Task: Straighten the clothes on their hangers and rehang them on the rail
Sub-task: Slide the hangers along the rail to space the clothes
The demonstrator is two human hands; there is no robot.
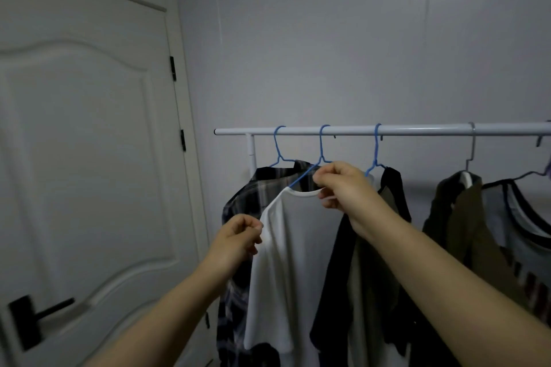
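Note:
A white T-shirt [295, 259] hangs on a blue wire hanger [322, 143] hooked over the white rail [417, 129]. My right hand [343, 185] pinches the shirt's neckline at the collar, just under the hanger's neck. My left hand [237, 237] grips the shirt's left shoulder edge, lower down. The left shoulder has slid off the hanger arm, which shows bare above the collar. Behind the shirt hangs a plaid shirt [253, 197] on another blue hanger [278, 146].
To the right hang a black and olive garment [390, 197] on a third blue hanger, a dark olive one [465, 217] and a grey tank top [512, 217] on metal hangers. A white door [83, 158] stands at the left, a plain wall behind.

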